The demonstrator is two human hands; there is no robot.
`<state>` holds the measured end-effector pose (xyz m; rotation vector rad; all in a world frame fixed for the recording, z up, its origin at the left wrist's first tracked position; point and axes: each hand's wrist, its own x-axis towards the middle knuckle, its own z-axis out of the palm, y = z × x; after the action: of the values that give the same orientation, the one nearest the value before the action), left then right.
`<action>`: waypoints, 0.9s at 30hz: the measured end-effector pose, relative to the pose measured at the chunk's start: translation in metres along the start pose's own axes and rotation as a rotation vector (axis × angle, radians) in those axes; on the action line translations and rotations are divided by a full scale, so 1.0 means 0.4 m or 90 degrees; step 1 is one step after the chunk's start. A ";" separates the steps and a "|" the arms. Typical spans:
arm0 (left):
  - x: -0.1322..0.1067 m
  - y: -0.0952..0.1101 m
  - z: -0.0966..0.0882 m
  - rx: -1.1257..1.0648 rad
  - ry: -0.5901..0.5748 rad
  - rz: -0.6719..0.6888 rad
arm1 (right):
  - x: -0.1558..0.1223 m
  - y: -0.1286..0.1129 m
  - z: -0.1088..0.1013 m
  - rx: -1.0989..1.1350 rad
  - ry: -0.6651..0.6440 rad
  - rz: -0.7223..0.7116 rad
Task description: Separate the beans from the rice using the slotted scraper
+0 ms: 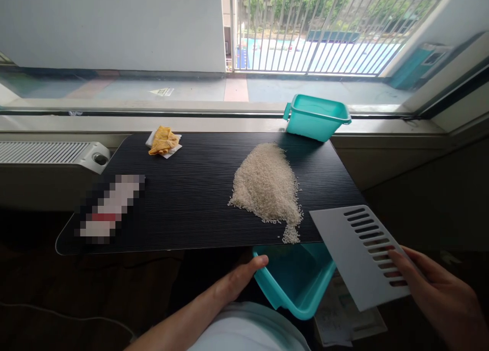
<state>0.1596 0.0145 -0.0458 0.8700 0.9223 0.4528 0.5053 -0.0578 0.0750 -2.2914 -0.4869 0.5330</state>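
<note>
A heap of white rice (267, 185) lies on the black table top (183, 198), trailing to its near edge. My left hand (239, 279) grips the rim of a teal plastic bin (296, 285) held just below that edge, under the rice trail. My right hand (439, 295) holds a white slotted plastic board (359, 254) by its lower right end, tilted, with its upper corner near the table's right front corner. The fingers lie across the slots.
A second teal bin (317, 117) stands on the window sill at the back right. A yellow cloth (163, 140) on white paper lies at the table's back left. A radiator (49, 155) is at the left. Papers (344, 320) lie on the floor below.
</note>
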 end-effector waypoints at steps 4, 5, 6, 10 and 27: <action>-0.007 0.003 -0.004 -0.012 -0.016 -0.009 | 0.022 -0.011 0.032 0.042 -0.005 0.006; -0.007 -0.001 -0.006 -0.013 -0.020 -0.011 | 0.020 -0.013 0.040 0.048 -0.018 0.015; -0.007 -0.006 -0.008 -0.014 -0.018 -0.011 | 0.017 -0.013 0.047 0.049 -0.038 0.027; 0.001 -0.031 -0.014 -0.013 -0.001 -0.014 | -0.004 -0.005 0.043 0.020 -0.116 0.032; -0.009 -0.035 -0.014 -0.051 -0.039 -0.041 | -0.002 -0.016 0.043 0.056 -0.096 -0.012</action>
<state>0.1527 0.0066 -0.0572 0.7754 0.8680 0.4030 0.4948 -0.0442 0.0687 -2.1706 -0.5464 0.7077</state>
